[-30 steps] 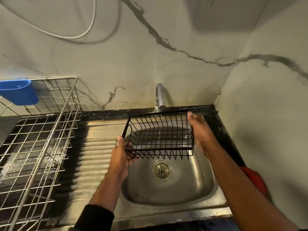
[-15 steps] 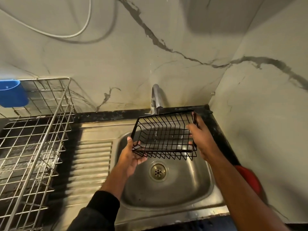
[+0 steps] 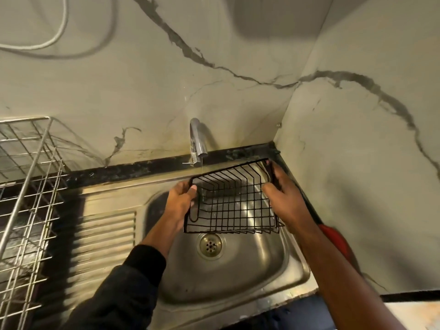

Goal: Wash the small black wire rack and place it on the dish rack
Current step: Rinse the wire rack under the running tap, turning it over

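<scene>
No text, label, brand or number can be read anywhere here (the marble walls carry only dark veining).

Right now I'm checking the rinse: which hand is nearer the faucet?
Left. The left hand grips the wire rack just below the faucet; the right hand holds its far end.

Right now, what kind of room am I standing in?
Most likely a kitchen: a steel sink with a running tap, and a wire dish rack on the dark counter beside it.
</scene>
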`<state>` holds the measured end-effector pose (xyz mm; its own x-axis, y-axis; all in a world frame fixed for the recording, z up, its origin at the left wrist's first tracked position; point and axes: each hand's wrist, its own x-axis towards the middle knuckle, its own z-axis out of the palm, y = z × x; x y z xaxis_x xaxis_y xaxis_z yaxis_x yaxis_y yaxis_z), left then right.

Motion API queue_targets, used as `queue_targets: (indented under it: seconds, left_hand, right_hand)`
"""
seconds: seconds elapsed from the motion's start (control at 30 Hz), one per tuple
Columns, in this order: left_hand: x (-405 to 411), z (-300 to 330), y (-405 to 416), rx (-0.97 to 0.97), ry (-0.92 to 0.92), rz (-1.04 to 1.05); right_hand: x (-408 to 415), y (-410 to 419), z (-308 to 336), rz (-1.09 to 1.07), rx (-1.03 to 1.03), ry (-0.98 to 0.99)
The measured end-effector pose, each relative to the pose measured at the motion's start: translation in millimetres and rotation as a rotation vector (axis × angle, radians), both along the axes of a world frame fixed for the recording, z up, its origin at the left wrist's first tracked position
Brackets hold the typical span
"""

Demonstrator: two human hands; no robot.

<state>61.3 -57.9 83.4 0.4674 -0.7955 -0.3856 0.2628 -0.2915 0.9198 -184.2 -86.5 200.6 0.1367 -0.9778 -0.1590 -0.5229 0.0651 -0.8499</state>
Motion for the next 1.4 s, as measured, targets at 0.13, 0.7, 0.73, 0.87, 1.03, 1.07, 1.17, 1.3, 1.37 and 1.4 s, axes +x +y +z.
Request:
queue_targets:
  seconds: [0.13, 0.7, 0.73, 0.87, 1.03, 1.07, 1.17, 1.3, 1.37, 1.4]
  left_hand:
    - [2.8, 0.0, -26.3, 0.041, -0.413, -0.173]
    - [11.9, -18.9, -15.2, 0.061, -0.622, -0.23]
    - [12.8, -19.4, -13.9, 0.049, -0.587, -0.19]
    - [15.4, -21.0, -7.2, 0.012, -0.5, -0.138]
    - [16.4, -27.9, -2.7, 0.064, -0.495, -0.135]
    - [16.5, -29.6, -1.9, 0.067, -0.498, -0.147]
    - [16.5, -34.5, 0.8, 0.062, -0.482, -0.165]
    - [11.1, -36.8, 2.8, 0.008, -0.422, -0.16]
    - [7.6, -35.0, 3.0, -0.001, -0.398, -0.161]
    - [6.6, -34.0, 2.4, -0.005, -0.391, -0.157]
  right_hand:
    - [-3.4, 2.9, 11.6, 0.048, -0.035, 0.031]
    - [75.9, -35.6, 23.8, 0.392, -0.177, 0.31]
    - [82.4, -36.3, 22.1, 0.411, -0.178, 0.325]
    - [96.7, -37.9, 16.2, 0.41, -0.207, 0.4]
    - [106.6, -37.7, 9.5, 0.445, -0.17, 0.372]
    - [107.9, -37.9, 8.4, 0.449, -0.163, 0.366]
    - [108.9, -39.9, 5.1, 0.463, -0.133, 0.378]
    - [108.2, -44.2, 4.1, 0.498, -0.136, 0.409]
    - [107.1, -47.0, 4.7, 0.503, -0.144, 0.423]
    - [106.5, -48.4, 4.7, 0.506, -0.147, 0.429]
